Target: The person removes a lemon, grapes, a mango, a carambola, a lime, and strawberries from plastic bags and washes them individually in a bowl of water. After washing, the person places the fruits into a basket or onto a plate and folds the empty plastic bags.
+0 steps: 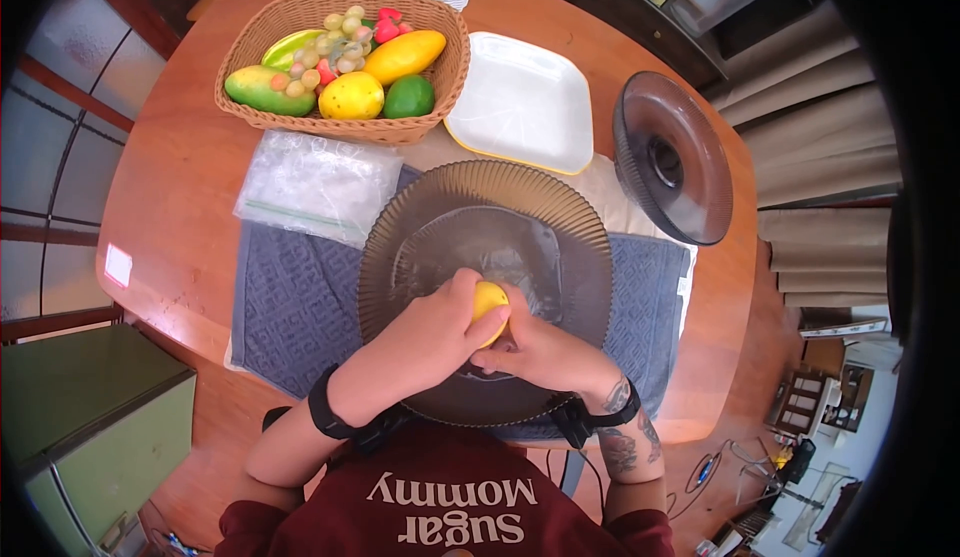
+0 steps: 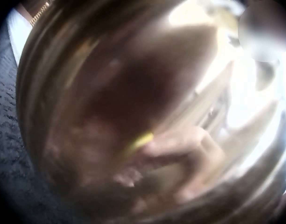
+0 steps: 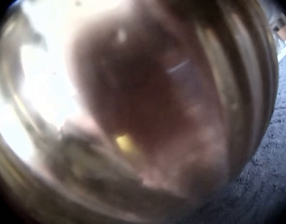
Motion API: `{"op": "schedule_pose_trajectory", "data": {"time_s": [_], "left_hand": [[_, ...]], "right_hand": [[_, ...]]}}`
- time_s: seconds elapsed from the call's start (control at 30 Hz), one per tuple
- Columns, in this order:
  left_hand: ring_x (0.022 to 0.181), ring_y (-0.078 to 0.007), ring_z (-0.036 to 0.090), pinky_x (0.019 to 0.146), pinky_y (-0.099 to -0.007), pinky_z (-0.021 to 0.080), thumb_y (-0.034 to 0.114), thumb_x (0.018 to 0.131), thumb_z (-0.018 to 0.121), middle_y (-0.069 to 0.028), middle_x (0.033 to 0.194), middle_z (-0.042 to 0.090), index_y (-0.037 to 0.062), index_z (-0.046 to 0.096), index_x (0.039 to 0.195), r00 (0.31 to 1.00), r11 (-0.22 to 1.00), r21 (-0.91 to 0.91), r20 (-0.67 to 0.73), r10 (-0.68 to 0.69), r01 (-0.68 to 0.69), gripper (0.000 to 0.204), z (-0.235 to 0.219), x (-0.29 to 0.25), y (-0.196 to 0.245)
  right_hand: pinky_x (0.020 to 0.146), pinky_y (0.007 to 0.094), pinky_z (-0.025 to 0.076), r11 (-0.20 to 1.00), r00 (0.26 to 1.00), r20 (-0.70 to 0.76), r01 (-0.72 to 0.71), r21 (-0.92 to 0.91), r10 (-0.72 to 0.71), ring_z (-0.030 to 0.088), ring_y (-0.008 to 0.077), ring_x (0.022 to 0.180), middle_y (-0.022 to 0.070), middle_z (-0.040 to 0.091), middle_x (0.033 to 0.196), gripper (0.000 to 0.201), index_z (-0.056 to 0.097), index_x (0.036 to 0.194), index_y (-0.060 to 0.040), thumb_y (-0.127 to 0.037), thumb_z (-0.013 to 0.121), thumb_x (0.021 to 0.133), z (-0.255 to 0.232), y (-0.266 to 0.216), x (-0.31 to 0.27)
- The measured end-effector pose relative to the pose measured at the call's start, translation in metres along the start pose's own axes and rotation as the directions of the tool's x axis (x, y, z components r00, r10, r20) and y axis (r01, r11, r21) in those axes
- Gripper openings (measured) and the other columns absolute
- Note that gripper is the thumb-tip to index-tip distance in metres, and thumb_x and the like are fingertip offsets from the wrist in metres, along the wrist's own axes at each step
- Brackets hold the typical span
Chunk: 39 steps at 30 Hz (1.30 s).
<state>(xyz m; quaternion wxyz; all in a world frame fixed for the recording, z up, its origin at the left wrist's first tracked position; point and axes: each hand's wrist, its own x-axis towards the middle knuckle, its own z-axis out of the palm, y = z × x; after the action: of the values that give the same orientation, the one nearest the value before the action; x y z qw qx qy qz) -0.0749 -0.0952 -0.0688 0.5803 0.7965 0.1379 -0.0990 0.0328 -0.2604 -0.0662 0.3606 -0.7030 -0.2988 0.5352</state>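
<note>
Over the dark ribbed bowl (image 1: 572,212) | left hand (image 1: 432,322), right hand (image 1: 548,349) | both curled round yellow fruit (image 1: 489,303)

On the head feed I see a wicker basket (image 1: 400,131) of mixed fruit, pale grapes (image 1: 345,45) on top, standing toward the far left of a wooden table (image 1: 170,187). Just right of it I have a white tray (image 1: 530,97) with a yellow edge, then a tinted glass dish (image 1: 640,117) farther right. A clear plastic bag (image 1: 315,182) lies before the basket, overlapping a blue-grey towel (image 1: 290,307). Beyond the table I can make out beige curtains (image 1: 830,77) at right and a green cabinet (image 1: 110,417) at lower left.
</note>
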Motion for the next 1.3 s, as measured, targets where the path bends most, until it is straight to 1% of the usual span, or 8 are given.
{"op": "schedule_pose_trajectory", "data": {"time_s": [0.17,0.23,0.37,0.53,0.7,0.93,1.0,1.3], "left_hand": [[0.092,-0.0465,0.064,0.078,-0.0488,0.05,0.035,0.096,0.061,-0.029,0.106,0.061,0.0013,0.039,0.125,0.993,0.996,0.088,-0.118,-0.024,0.034,0.049,0.0,-0.003,-0.003],[0.094,-0.0458,0.063,0.08,-0.0479,0.05,0.032,0.094,0.065,-0.0287,0.109,0.059,0.0011,0.039,0.124,0.984,0.985,0.174,-0.175,0.014,0.017,0.05,0.003,-0.002,-0.008],[0.099,-0.0443,0.06,0.084,-0.045,0.05,0.027,0.088,0.071,-0.0251,0.118,0.053,0.0012,0.041,0.125,0.979,0.954,0.272,-0.123,0.165,-0.127,0.054,0.0,-0.002,-0.012],[0.101,-0.0409,0.061,0.083,-0.0423,0.051,0.025,0.089,0.071,-0.0238,0.122,0.052,0.0021,0.042,0.13,0.944,0.948,0.235,-0.196,0.264,-0.216,0.055,0.001,0.003,-0.014],[0.114,-0.0335,0.061,0.087,-0.039,0.054,0.023,0.094,0.067,-0.0221,0.128,0.054,0.0004,0.041,0.132,0.97,0.963,-0.25,-0.24,0.038,-0.1,0.051,-0.015,0.002,0.013],[0.119,-0.0234,0.059,0.096,-0.0368,0.052,0.011,0.098,0.059,-0.0133,0.137,0.049,0.0037,0.037,0.142,0.989,0.91,-0.388,-0.072,0.13,-0.148,0.05,-0.034,-0.015,0.035],[0.109,-0.0258,0.065,0.091,-0.0355,0.053,0.012,0.097,0.061,-0.018,0.116,0.063,0.005,0.044,0.137,0.996,0.954,-0.292,0.036,0.082,-0.068,0.044,-0.045,-0.023,0.038],[0.096,-0.019,0.065,0.089,-0.0301,0.051,0.004,0.094,0.062,-0.009,0.102,0.067,-0.0001,0.062,0.109,0.927,0.963,-0.069,-0.296,0.231,-0.261,0.016,-0.072,-0.029,0.008]], "right_hand": [[0.082,0.0355,0.053,0.976,0.987,0.045,-0.156,0.151,0.151,0.065,0.0299,0.087,0.0172,0.06,0.102,0.056,0.024,0.144,0.0002,-0.005,0.053,0.096,-0.008,0.0,0.004],[0.085,0.0291,0.052,0.995,0.955,-0.289,0.04,-0.09,-0.065,0.061,0.0189,0.097,0.013,0.055,0.119,0.064,0.025,0.15,-0.0046,0.004,0.054,0.093,-0.004,0.016,0.008],[0.086,0.0286,0.051,0.91,0.922,-0.159,0.3,-0.285,-0.354,0.06,0.0184,0.101,0.0113,0.055,0.119,0.069,0.023,0.153,-0.0075,0.007,0.051,0.091,0.001,0.005,0.008],[0.092,0.0306,0.049,0.994,0.985,-0.155,0.089,0.063,-0.078,0.058,0.021,0.106,0.0144,0.049,0.126,0.066,0.03,0.152,-0.0089,-0.003,0.061,0.094,-0.004,-0.006,0.006],[0.094,0.0301,0.047,0.927,0.938,-0.324,0.226,0.299,-0.125,0.055,0.0149,0.11,0.008,0.052,0.124,0.06,0.035,0.151,-0.0093,-0.01,0.062,0.097,-0.007,-0.018,0.002],[0.105,0.0317,0.041,0.843,0.913,-0.381,0.317,0.435,-0.147,0.05,0.0176,0.124,0.008,0.048,0.136,0.061,0.029,0.153,-0.0074,-0.009,0.059,0.099,-0.008,-0.036,-0.009],[0.106,0.0322,0.04,0.831,0.919,-0.371,0.305,0.466,-0.13,0.049,0.0183,0.126,0.0086,0.047,0.138,0.062,0.027,0.153,-0.0068,-0.009,0.059,0.099,-0.01,-0.042,-0.015],[0.088,0.0293,0.048,0.916,0.699,-0.658,0.399,0.035,-0.28,0.058,0.0151,0.105,0.0077,0.057,0.119,0.059,0.037,0.141,-0.0039,-0.011,0.068,0.092,-0.036,-0.059,-0.046]]}}
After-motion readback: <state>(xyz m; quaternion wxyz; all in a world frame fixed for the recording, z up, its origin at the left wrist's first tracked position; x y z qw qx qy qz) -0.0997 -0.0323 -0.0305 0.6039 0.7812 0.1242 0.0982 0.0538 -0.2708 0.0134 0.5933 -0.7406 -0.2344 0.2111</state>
